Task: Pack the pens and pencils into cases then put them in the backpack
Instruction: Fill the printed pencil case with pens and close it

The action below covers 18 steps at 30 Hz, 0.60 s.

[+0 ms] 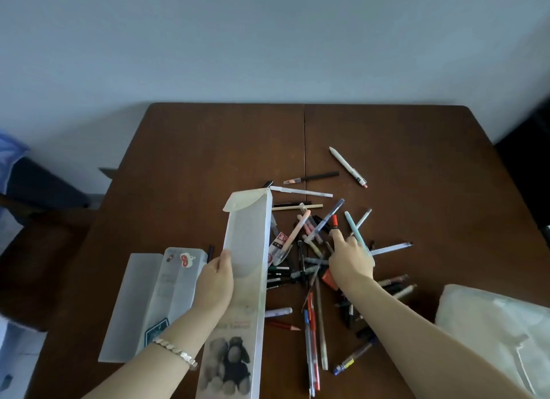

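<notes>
A long translucent pencil case (245, 244) with a dark plush-toy picture near its bottom is lifted off the table, its flap open at the far end. My left hand (215, 282) grips its left side, thumb on the front. My right hand (351, 259) reaches into a loose pile of pens and pencils (312, 259), and its fingers hold a light blue pen (355, 229) and touch a red-capped pen (334, 221). A second frosted case (166, 294) with stickers lies flat to the left.
The brown wooden table (416, 160) runs to a grey wall. A white pen (348, 166) lies apart at the far right of the pile. A pale soft bag (494, 333) sits at the right front corner. A dark chair (38, 250) stands on the left.
</notes>
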Motion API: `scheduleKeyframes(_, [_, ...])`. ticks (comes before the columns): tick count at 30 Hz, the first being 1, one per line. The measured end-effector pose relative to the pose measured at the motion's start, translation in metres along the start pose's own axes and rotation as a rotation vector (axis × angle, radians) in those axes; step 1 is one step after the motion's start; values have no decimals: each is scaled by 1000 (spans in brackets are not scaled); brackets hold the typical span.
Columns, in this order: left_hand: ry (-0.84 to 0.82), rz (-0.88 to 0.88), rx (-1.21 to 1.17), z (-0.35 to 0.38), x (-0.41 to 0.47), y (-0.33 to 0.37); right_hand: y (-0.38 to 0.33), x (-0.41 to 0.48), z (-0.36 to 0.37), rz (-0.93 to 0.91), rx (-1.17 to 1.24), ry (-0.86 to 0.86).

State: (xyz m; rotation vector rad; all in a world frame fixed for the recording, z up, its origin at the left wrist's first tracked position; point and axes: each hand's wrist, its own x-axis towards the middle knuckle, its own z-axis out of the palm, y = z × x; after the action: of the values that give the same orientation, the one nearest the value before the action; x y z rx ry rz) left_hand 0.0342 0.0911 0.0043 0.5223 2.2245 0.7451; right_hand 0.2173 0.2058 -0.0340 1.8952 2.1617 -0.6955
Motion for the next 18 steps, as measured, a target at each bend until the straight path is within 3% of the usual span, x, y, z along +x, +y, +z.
scheduleKeyframes(2, [-19,-22,-3,0,8,-1,-3,1,0,-23,96,-15])
scheduleKeyframes(5, [-48,-24,-1,0,16,-6,-11,-7,-8,-80,444,-20])
scheduleKeyframes(10, [-36,-3,6,-1,30,-9,-26,-23,-52,-83,1163,-310])
scheduleKeyframes(12, [-13,15,24,-2,35,-10,-28,-24,-61,-130,1134,-294])
scheduleKeyframes(15, [-5,49,53,-2,36,-15,-38,-16,-64,-121,815,-250])
scheduleKeyframes(18, [-24,84,83,-4,32,-19,-58,-11,-59,66,821,-461])
